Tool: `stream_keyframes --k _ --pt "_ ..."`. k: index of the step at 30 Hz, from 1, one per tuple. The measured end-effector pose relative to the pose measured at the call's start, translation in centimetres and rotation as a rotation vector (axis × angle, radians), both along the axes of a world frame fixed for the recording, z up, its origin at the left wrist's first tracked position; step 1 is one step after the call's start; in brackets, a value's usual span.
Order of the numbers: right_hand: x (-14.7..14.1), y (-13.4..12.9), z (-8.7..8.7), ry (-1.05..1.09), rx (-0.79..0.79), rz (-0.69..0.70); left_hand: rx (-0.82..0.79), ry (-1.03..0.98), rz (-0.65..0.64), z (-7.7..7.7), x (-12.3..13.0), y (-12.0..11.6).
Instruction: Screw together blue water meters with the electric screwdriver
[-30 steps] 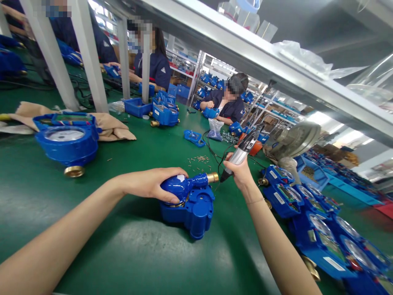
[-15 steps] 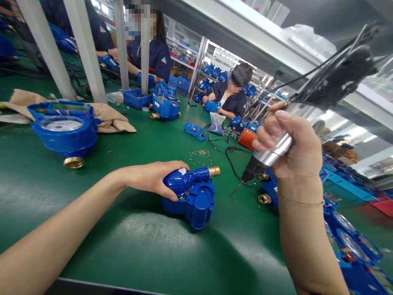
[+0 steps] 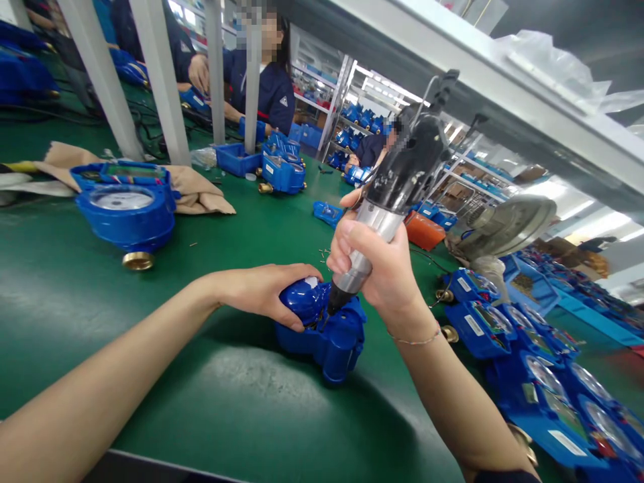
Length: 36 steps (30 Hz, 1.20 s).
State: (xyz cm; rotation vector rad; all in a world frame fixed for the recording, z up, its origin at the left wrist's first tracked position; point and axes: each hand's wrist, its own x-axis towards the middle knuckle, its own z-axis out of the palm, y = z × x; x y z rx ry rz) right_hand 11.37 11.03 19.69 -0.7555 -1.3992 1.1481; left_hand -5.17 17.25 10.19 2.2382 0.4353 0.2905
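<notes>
My left hand is wrapped over the rounded body of a blue water meter, which lies face down on the green table. In my right hand is an electric screwdriver with a silver grip and black ends. It tilts down to the left, and its bit points into the meter's housing beside the rounded body. Whether the tip sits on a screw I cannot make out. Loose small screws lie just behind the meter, partly hidden by my right hand.
At left, another blue meter stands near brown paper. Several assembled meters line the right side. Behind are a blue bin, an orange container and a fan. Co-workers sit beyond the grey posts.
My right hand has brought the screwdriver left and down, from beside the meter to its housing. My left hand keeps its hold. The view has shifted slightly.
</notes>
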Motion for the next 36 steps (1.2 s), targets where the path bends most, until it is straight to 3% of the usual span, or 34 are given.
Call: stream_keyframes --k 8,13,19,27,36 --pt "-1.6 -0.4 -1.7 -0.269 -0.162 0.046 -0.016 0.003 0.015 -0.8 -0.1 0.3" --pt "-1.2 0.3 -2.8 -0.182 -0.141 0.005 -0.023 -0.026 -0.005 -0.6 -0.1 0.3" --pt "-0.8 0.9 -3.6 -0.108 -0.154 0.11 -0.064 -0.013 -0.026 -0.2 -0.1 0.1" --pt "-1.1 0.3 -3.8 -0.127 -0.155 0.065 -0.07 -0.028 -0.02 -0.2 -0.2 0.1" --pt "-1.6 -0.3 -3.4 -0.103 -0.166 0.143 -0.051 -0.034 -0.046 -0.6 -0.3 0.1"
